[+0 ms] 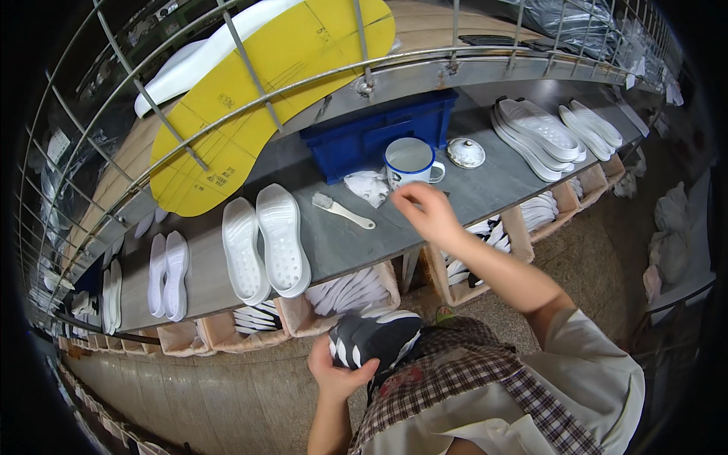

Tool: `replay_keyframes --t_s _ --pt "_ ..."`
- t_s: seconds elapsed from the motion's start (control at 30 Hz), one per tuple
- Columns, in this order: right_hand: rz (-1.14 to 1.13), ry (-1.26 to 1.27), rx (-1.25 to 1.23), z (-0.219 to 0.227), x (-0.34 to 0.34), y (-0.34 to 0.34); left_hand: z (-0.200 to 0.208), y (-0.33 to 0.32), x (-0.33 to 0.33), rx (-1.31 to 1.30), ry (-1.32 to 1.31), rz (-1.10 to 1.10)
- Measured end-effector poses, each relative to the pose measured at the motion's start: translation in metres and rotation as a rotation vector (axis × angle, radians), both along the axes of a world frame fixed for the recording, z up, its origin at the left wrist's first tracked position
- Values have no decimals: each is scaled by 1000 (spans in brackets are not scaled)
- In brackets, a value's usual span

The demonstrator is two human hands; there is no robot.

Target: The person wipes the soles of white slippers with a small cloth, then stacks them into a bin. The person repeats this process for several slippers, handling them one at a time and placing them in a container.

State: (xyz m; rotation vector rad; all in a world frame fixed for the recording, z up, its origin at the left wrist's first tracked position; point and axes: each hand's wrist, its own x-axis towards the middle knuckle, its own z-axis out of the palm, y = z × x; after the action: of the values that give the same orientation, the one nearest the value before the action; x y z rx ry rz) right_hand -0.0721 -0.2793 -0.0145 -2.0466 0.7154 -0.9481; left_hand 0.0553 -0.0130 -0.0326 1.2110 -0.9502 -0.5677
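Note:
My left hand (338, 374) is closed round a black shoe with white stripes (375, 337), held low in front of my checked apron. Over the grey bench, my right hand (429, 215) has its fingers drawn together beside a white enamel mug (400, 176) with a blue rim. Whether anything small is between those fingers cannot be made out. A crumpled white cloth (367, 186) lies left of the mug. Nearer the bench edge rests a brush (346, 211) with a white handle. The mug's lid (465, 152) sits to its right.
A blue crate (334, 152) stands behind the mug. White shoe soles (283, 239) lie on the bench left of the brush, with more soles (535, 136) at right. Padded bins (390, 279) of shoe parts hang below. Wire mesh and a large yellow sole-shaped template (220, 136) rise behind.

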Motion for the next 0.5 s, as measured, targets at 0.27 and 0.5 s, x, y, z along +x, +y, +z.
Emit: replay_keyframes --t_s 0.27,0.5 --pt "-270 665 -615 -57 126 -70 -10 11 -13 101 -137 200" --pt "-184 -18 -274 1 60 -64 -15 7 -16 100 -31 203"
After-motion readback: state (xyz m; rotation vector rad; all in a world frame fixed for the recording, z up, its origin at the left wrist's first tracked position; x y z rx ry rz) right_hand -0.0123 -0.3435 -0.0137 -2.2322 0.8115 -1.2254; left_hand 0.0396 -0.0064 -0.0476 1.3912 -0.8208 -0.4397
